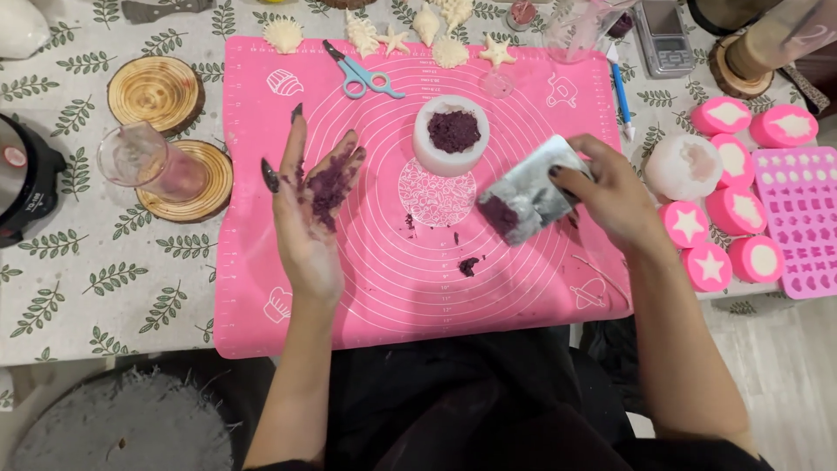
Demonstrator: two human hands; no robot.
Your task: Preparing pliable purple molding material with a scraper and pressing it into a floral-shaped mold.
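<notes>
1. The right hand (610,196) is closed around a metal scraper (534,187), fingers on its upper edge, and the lower corner of the blade carries a lump of dark purple crumbly paste (500,214)
2. The scraper looks stiff, thin and light; I judge the safe place to hold it is the rolled top edge, as the hand does, because the flat face may be slippery with paste
3. The paste seems soft, damp and fragile: it breaks into crumbs, and some small crumbs (468,266) already lie on the pink silicone mat (261,314)
4. The left hand (309,205) is open, palm up, fingers spread, holding nothing firmly; a smear of the same purple paste sits on its palm and fingers
5. Between and a little beyond both hands stands a round white mould (421,144) filled with purple paste, near the mat's middle
6. Both forearms reach in from the bottom edge, the right wrist bent inward, the scraper tilted towards the left hand
</notes>
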